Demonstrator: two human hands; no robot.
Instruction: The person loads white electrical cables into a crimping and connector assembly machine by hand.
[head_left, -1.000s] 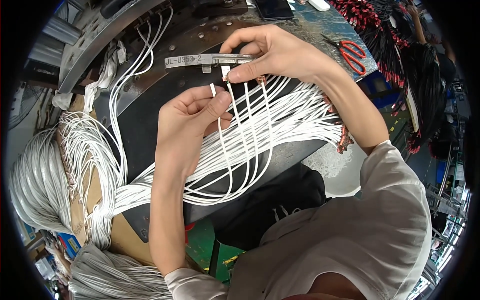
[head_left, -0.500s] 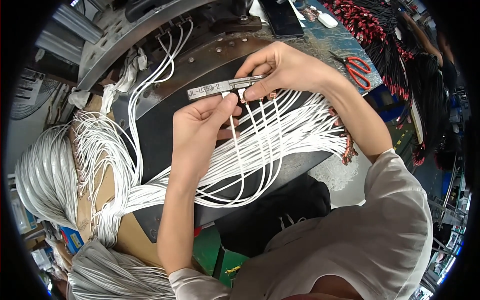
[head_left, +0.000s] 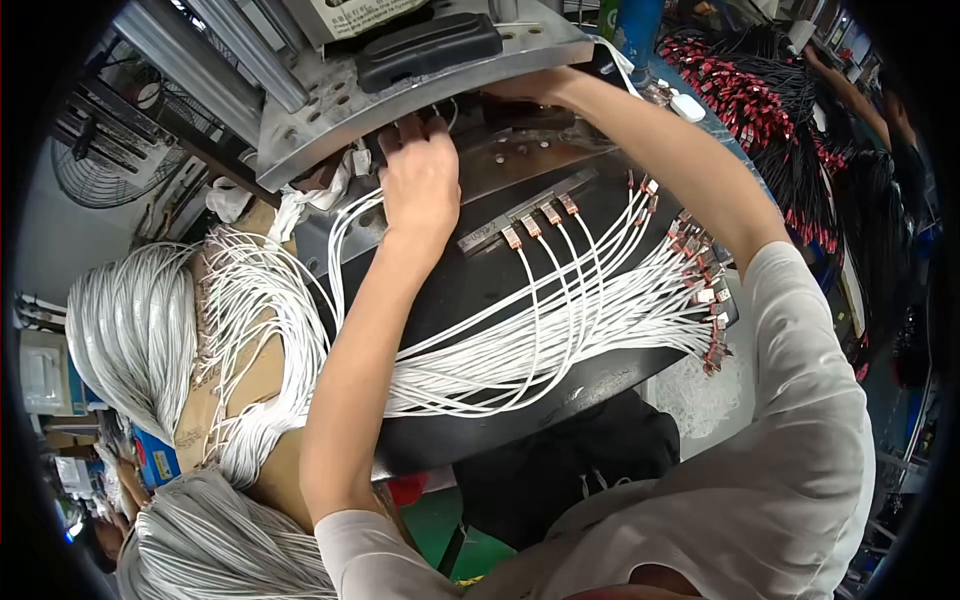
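Note:
My left hand (head_left: 420, 180) reaches up beneath the machine's thick metal plate (head_left: 440, 90). Its fingers are bent, with their tips out of sight, beside white cables (head_left: 352, 222) that run up to the machine. What those fingers hold is hidden. Only the back part of my right hand (head_left: 530, 86) shows under the same plate; its fingers are covered. Below my hands a flat metal bar fixture (head_left: 485, 238) lies on the black work surface. Several white cables with orange-and-silver connectors (head_left: 550, 212) are set along its lower edge.
A thick bundle of white cables (head_left: 500, 360) spreads across the surface, connectors to the right. Coiled grey-white cables (head_left: 130, 340) stand at the left. A black box (head_left: 430, 50) sits on the plate. Black cables with red ends (head_left: 725, 100) hang at the far right.
The bar fixture with its cables has left both hands and now lies on the black surface. Both hands have moved up and away, under the machine plate. The view has shifted.

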